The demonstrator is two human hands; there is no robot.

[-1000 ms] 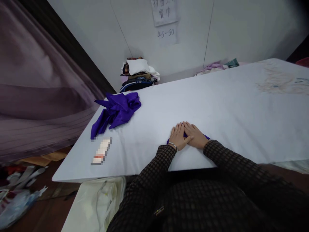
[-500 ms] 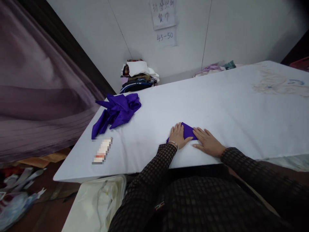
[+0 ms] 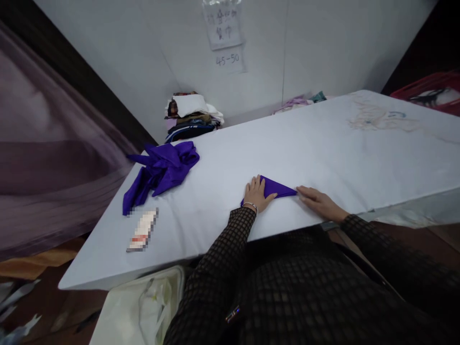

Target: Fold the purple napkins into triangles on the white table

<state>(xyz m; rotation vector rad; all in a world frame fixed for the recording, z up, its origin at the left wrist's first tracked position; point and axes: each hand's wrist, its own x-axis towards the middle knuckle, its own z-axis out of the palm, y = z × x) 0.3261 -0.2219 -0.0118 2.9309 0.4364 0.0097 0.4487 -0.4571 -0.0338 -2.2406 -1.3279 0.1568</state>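
A purple cloth napkin (image 3: 276, 189), folded into a flat triangle, lies near the front edge of the white table (image 3: 230, 158). My left hand (image 3: 257, 194) rests flat on its left part, fingers stretched out, covering that side. At the napkin's pointed right corner is my right hand (image 3: 318, 202), turned sideways with the fingertips pinched on the tip. Farther left on the table sits a crumpled heap of purple cloth (image 3: 168, 165), out of reach of both hands.
A blurred-out flat object (image 3: 143, 230) lies at the table's front left. Behind the table stands a stack of folded fabrics (image 3: 192, 117). A pale bin (image 3: 122, 306) is below the front edge, a red basket (image 3: 417, 86) at the far right. A curtain (image 3: 53, 158) hangs at the left.
My right hand has gone from lying flat on the napkin to its right tip, baring more of the purple triangle. My left hand stays on the napkin. The whole view has shifted.
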